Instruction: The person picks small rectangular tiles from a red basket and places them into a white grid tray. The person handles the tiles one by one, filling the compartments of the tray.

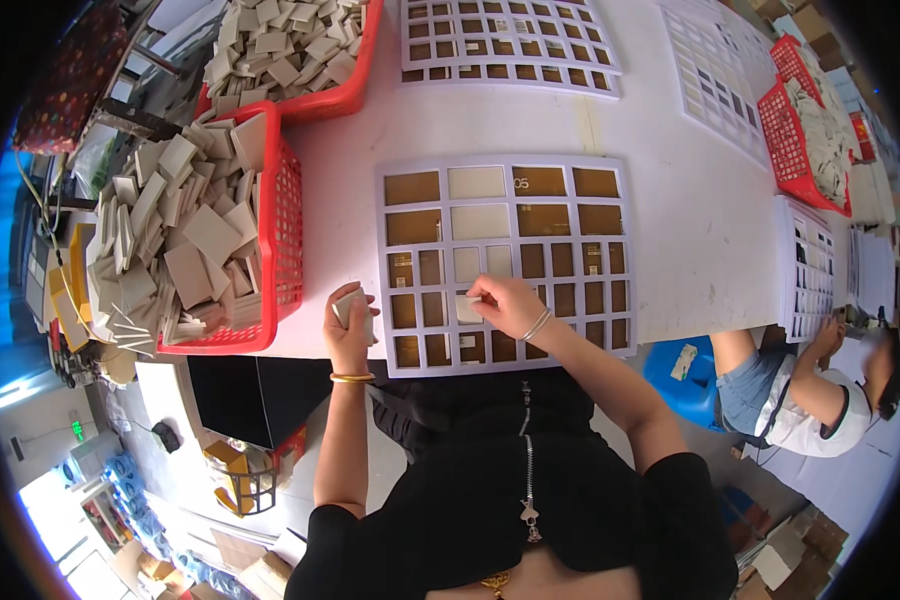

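A white grid frame (pixel 383 240) lies on the table in front of me, most of its openings showing brown. Pale tiles (pixel 477 182) fill a few openings in its upper middle. My right hand (pixel 510 305) reaches over the frame, fingers pinching a small pale tile (pixel 467 309) at an opening below the filled ones. Left of the frame, at the table's front edge, my left hand (pixel 347 332) is closed around a small stack of pale tiles (pixel 354 309). The stack's lower part is hidden by the fingers.
Two red baskets, the nearer one (pixel 288 230) and the farther one (pixel 355 95), hold heaped pale tiles at left. More grid frames (pixel 510 85) lie at the far side. Another red basket (pixel 785 140) stands at far right. A co-worker (pixel 810 400) sits by a blue stool (pixel 675 370).
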`<state>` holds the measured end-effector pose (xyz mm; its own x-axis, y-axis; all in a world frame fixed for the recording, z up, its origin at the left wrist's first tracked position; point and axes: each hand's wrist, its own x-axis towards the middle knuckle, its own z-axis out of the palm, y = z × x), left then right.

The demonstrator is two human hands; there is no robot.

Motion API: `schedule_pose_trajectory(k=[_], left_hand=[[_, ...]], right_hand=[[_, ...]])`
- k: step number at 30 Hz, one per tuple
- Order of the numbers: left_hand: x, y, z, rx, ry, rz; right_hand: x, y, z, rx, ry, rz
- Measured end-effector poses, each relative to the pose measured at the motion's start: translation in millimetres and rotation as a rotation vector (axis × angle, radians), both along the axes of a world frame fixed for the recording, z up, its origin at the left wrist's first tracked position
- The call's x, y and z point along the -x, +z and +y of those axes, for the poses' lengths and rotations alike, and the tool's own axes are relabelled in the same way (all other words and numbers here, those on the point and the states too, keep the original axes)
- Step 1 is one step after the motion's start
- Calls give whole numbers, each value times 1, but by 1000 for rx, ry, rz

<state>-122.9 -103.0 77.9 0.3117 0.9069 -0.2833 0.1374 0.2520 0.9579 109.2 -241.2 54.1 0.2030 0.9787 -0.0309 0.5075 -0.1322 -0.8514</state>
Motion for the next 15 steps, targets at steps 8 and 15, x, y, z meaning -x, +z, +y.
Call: schedule_pose_trajectory(k=[8, 15], left_hand=[[15, -8, 9, 23, -231, 267], [8, 1, 15, 24, -325, 339]], right_hand=[[12, 3, -2, -148, 65, -684], [-1, 31, -18, -72, -2, -474]])
